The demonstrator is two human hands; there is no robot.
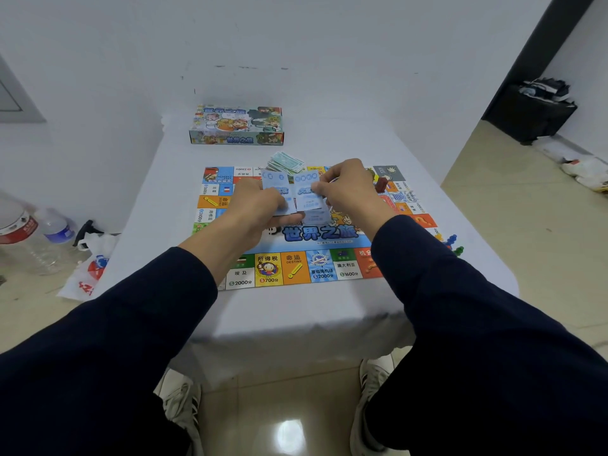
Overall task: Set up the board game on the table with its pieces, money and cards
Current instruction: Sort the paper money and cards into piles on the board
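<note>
The game board (296, 255) lay flat on the white-covered surface (158, 179), its printed title facing the person. Above the middle of the board, both hands held light blue cards (304, 192). The left hand (260, 205) gripped a small stack from below and from the left, fingers curled round it. The right hand (348, 189) pinched the upper right edge of one card between thumb and fingertips. The two front cards overlapped side by side, faces toward the camera.

A loose pile of green paper money (285, 162) rested at the far edge of the board, just behind the cards. A dark red piece (381, 184) stood on the board near its far right corner, just beside the right hand. Blue, yellow and green pawns (452, 243) sat at the right edge of the board; contact with the board could not be determined. The closed game box (237, 125) lay at the far end of the surface, well apart from the board.

On the floor to the left stood plastic bottles (42, 235) and a white plastic bag (88, 274).
</note>
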